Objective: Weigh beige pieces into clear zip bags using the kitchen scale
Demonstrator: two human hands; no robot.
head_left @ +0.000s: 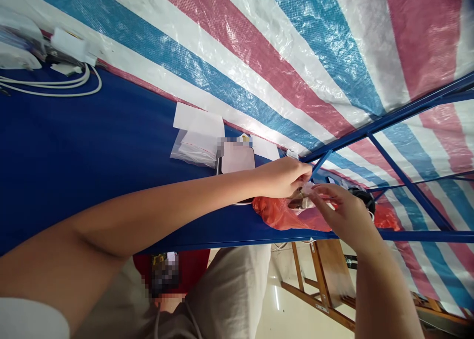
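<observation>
Over an orange-red plastic bag, my two hands meet at a small crinkled piece of clear plastic. My left hand reaches across from the left, its fingers closed at the left side of that plastic. From the right, my right hand pinches the other side between thumb and fingers. What the plastic is, and whether it wraps something, is too small to tell. Brownish and whitish items lie in the bag's opening, partly hidden by my hands. A dark-edged device with a pale top sits behind my left forearm.
The blue surface carries white papers and clear sleeves, and white cables at the far left. Blue metal bars and a striped tarp border the back and right. A wooden stool stands below, right.
</observation>
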